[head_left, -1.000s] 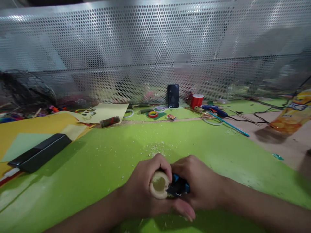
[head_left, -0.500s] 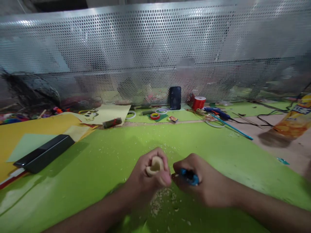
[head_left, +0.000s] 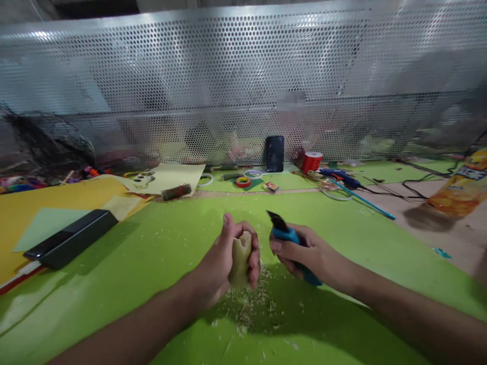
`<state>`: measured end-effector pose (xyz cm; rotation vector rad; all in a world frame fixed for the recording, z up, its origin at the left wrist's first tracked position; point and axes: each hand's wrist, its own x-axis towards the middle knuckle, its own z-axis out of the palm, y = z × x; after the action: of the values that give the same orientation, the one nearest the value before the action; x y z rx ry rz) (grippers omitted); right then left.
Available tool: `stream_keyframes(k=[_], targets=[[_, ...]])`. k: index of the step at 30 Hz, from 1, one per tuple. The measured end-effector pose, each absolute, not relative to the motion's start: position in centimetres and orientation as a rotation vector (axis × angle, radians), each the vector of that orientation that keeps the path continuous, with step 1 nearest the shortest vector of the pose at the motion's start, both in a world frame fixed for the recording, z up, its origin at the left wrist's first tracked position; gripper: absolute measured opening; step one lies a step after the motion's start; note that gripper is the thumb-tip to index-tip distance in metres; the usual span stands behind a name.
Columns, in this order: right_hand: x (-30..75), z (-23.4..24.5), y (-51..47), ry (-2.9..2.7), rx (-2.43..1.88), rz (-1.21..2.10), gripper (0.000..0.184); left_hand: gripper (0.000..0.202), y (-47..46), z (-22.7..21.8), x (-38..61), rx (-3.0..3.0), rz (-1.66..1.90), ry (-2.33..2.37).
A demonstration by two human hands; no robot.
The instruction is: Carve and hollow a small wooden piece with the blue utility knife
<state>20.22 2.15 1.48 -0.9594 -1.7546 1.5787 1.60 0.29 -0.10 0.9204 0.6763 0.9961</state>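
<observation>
"Two bare hands in the head view, both below the middle of the frame. What does each have?"

"The left hand [head_left: 222, 259], lower centre, has its fingers curled around a pale hollow bamboo-like tube [head_left: 239, 263], the thumb raised at the left. The right hand [head_left: 310, 251], just to its right, is clamped on a utility knife with a blue handle and a black blade [head_left: 289, 235]; the blade points to the upper left, clear of the tube."

"Where exactly is the tube?"

"Near upright in the grip, over the bright green sheet [head_left: 361, 228]. I can't tell whether its lower end touches down."

"How far along does the cutting look?"

"Partly done, I'd judge: the top rim dips in a notch, and a heap of pale thin shavings [head_left: 247, 309] lies below the hands. How much is left, the view doesn't settle."

"And against the earlier frames?"

"A second ago the blade is at the tube's rim and the hands meet; now they are apart. Half a second ago the open end faces the camera and the blade barely shows; now the tube's side wall is visible and the blade is in plain sight."
</observation>
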Motion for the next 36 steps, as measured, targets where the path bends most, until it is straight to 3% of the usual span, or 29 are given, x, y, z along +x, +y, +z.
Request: stream_keyframes(k=[10,15,22,36], targets=[[20.3,0.3,2.2,-1.826,-1.062,1.438,0.050,0.069,1.1,0.2,1.4,0.948,1.128,0.880],[20.0,1.0,0.4,-1.857,-1.001,1.604,0.039,0.072,1.2,0.0,1.4,1.021,1.172,0.948],[20.0,0.8,0.2,-1.962,-0.954,1.568,0.034,0.068,1.0,-0.6,1.3,1.149,1.184,1.048],[19.5,1.5,-0.8,-2.206,-1.044,1.095,0.036,0.056,-0.7,-0.4,1.1,1.573,1.185,1.075]])
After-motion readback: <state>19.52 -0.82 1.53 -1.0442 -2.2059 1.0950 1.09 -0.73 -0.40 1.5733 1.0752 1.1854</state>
